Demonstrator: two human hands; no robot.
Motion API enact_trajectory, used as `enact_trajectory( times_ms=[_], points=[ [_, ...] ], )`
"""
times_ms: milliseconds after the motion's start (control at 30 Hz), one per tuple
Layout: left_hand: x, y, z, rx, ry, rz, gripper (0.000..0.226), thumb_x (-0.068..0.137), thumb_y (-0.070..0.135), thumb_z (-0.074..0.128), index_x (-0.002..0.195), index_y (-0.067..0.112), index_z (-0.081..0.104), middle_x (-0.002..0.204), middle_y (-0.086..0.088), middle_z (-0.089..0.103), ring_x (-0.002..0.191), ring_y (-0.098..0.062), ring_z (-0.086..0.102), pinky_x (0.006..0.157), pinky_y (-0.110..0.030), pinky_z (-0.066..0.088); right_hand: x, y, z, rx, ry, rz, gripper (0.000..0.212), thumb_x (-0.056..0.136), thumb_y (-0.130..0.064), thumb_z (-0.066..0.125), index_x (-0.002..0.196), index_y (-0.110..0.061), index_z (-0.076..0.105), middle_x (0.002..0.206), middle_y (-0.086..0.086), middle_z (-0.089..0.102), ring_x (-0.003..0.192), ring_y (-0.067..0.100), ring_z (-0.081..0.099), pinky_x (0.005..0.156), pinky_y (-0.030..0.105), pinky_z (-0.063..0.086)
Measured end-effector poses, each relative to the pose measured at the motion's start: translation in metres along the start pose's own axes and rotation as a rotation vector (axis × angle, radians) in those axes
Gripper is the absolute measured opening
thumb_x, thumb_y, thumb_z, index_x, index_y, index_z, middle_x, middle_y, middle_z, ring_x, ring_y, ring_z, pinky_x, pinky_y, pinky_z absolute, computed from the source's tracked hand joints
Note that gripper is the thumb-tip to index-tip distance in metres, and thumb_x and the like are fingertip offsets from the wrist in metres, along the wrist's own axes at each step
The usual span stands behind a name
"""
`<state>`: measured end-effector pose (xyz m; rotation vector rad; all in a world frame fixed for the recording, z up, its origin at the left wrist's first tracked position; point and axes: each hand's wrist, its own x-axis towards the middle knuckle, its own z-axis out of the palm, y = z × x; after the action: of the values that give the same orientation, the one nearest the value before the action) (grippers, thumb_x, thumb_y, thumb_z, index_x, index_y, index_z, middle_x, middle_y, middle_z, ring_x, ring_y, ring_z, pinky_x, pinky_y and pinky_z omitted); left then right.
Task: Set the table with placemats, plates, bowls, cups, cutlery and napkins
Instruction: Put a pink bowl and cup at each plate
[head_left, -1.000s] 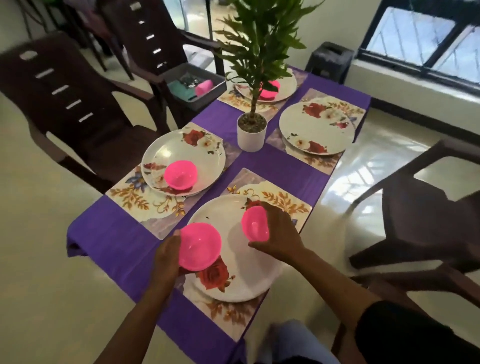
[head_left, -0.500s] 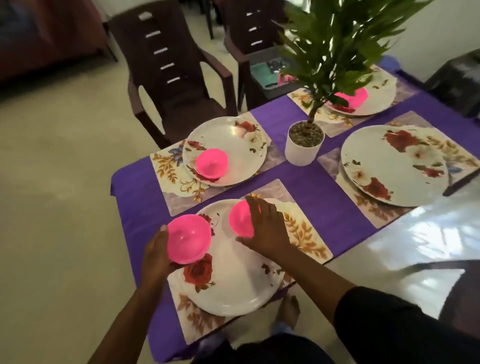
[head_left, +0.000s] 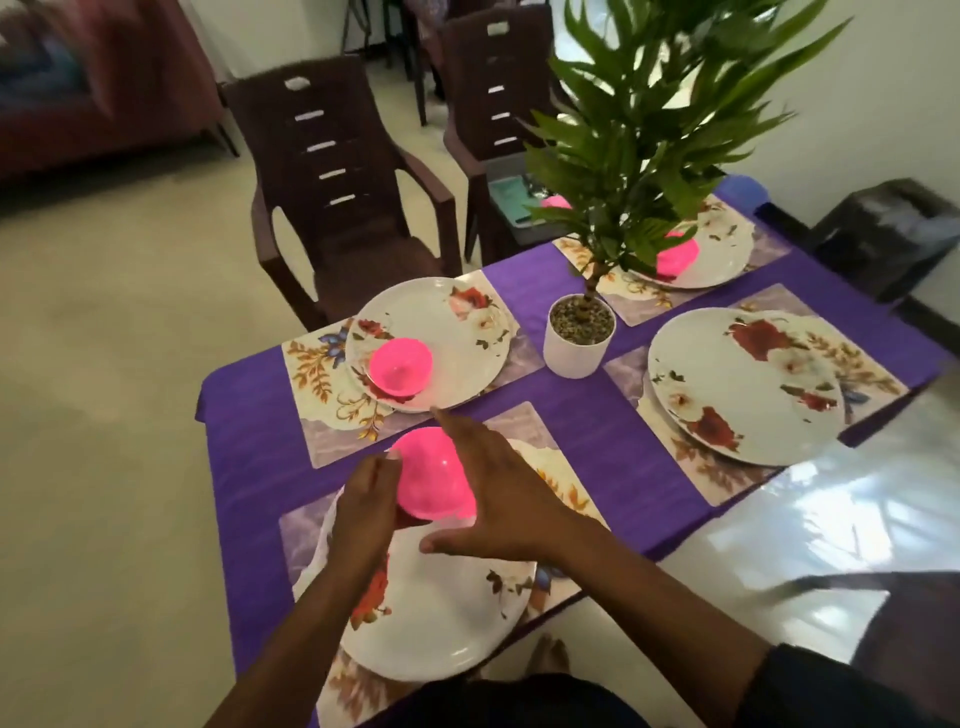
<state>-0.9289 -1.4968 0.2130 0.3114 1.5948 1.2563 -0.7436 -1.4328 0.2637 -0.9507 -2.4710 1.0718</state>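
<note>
Over the near floral plate (head_left: 441, 623) my left hand (head_left: 363, 514) grips a pink bowl (head_left: 428, 478) from its left side, thumb at the rim. My right hand (head_left: 498, 499) lies with straight fingers along the bowl's right side, thumb spread underneath. I cannot tell whether a second bowl sits behind it. The far-left plate (head_left: 462, 338) holds a pink bowl (head_left: 400, 366). Partly behind leaves, another pink bowl (head_left: 675, 257) sits on the back plate (head_left: 727, 254). Nothing sits on the right plate (head_left: 743, 384). Each plate lies on a floral placemat (head_left: 317, 374).
A potted plant (head_left: 579, 338) stands mid-table on the purple cloth (head_left: 249, 415). Two brown chairs (head_left: 337, 208) stand on the far side; the second chair (head_left: 493, 104) carries a grey bin (head_left: 511, 195). A black stool (head_left: 893, 234) is at the right.
Both hands came together: before, each held its own pink bowl apart, now only one bowl shows between them. My right hand's fingers straightened. The view shifted left.
</note>
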Motion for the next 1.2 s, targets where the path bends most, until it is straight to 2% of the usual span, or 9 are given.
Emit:
enact_trajectory(
  times_ms=[67,200,400,533,667,900,967,1067,1200],
  points=[
    [0.002,0.001,0.02,-0.058,-0.067,0.021,0.042,0.088,0.016,0.082,0.126,0.005,0.066,0.117,-0.022,0.068,0.109,-0.045,0.067,0.075,-0.033,0.059,-0.005,0.006,-0.007,0.024,0.057,0.109,0.129,0.068,-0.059,0.089,0.162,-0.036,0.005,0.168,-0.01,0.022,0.15,0.013,0.027,0.118,0.035,0.033],
    [-0.001,0.0,0.057,0.239,-0.116,0.123,0.021,0.102,0.038,0.06,0.11,0.02,0.065,0.112,-0.013,0.071,0.101,-0.034,0.072,0.086,-0.054,0.062,-0.019,0.027,-0.025,-0.037,0.139,0.215,0.13,0.07,-0.057,0.088,0.164,-0.03,0.003,0.163,-0.002,0.033,0.145,0.018,0.033,0.114,0.034,0.033],
    [0.011,0.003,0.117,0.43,-0.312,0.188,0.014,0.106,0.037,0.057,0.111,0.029,0.069,0.108,-0.007,0.073,0.092,-0.025,0.077,0.075,-0.048,0.063,-0.041,0.088,-0.061,0.008,0.286,0.354,0.127,0.066,-0.066,0.086,0.163,-0.037,0.008,0.159,-0.004,0.036,0.143,0.02,0.036,0.115,0.045,0.038],
    [0.032,0.0,0.153,0.455,-0.305,0.192,0.035,0.082,0.055,0.063,0.109,0.034,0.072,0.112,-0.001,0.075,0.093,-0.021,0.071,0.071,-0.039,0.057,-0.045,0.162,-0.107,0.027,0.422,0.474,0.122,0.059,-0.066,0.087,0.157,-0.034,0.023,0.153,-0.003,0.044,0.134,0.025,0.048,0.11,0.05,0.043],
    [0.042,-0.005,0.189,0.458,-0.24,0.199,0.034,0.08,0.044,0.062,0.111,0.031,0.071,0.104,0.004,0.076,0.09,-0.018,0.07,0.069,-0.033,0.055,-0.044,0.238,-0.167,0.028,0.541,0.65,0.119,0.051,-0.064,0.083,0.152,-0.023,0.035,0.137,0.009,0.059,0.123,0.033,0.058,0.105,0.049,0.048],
    [0.055,-0.03,0.252,0.432,-0.16,0.065,0.017,0.103,0.013,0.062,0.11,0.024,0.073,0.098,0.004,0.079,0.09,-0.022,0.068,0.071,-0.034,0.054,-0.023,0.355,-0.248,-0.191,0.445,0.729,0.113,0.054,-0.05,0.091,0.149,-0.018,0.039,0.14,0.01,0.053,0.132,0.033,0.049,0.106,0.042,0.041],
    [0.055,-0.033,0.268,0.416,-0.149,0.049,0.01,0.093,0.028,0.074,0.103,0.029,0.078,0.098,0.001,0.08,0.091,-0.022,0.069,0.073,-0.036,0.054,-0.016,0.378,-0.258,-0.242,0.412,0.712,0.11,0.052,-0.052,0.09,0.144,-0.017,0.042,0.132,0.011,0.059,0.125,0.034,0.056,0.103,0.042,0.045],
    [0.059,-0.035,0.286,0.447,-0.142,0.052,0.034,0.066,0.062,0.07,0.095,0.047,0.077,0.099,0.001,0.08,0.086,-0.022,0.069,0.074,-0.041,0.054,-0.012,0.399,-0.268,-0.292,0.382,0.679,0.108,0.058,-0.05,0.092,0.146,-0.015,0.041,0.138,0.014,0.055,0.127,0.037,0.053,0.107,0.047,0.042],
    [0.06,-0.034,0.299,0.466,-0.156,0.074,0.044,0.061,0.065,0.067,0.099,0.043,0.077,0.109,-0.003,0.078,0.095,-0.027,0.07,0.075,-0.041,0.048,-0.011,0.411,-0.271,-0.338,0.347,0.638,0.111,0.063,-0.051,0.092,0.151,-0.015,0.035,0.147,0.017,0.046,0.132,0.04,0.047,0.107,0.05,0.041]
  ],
)
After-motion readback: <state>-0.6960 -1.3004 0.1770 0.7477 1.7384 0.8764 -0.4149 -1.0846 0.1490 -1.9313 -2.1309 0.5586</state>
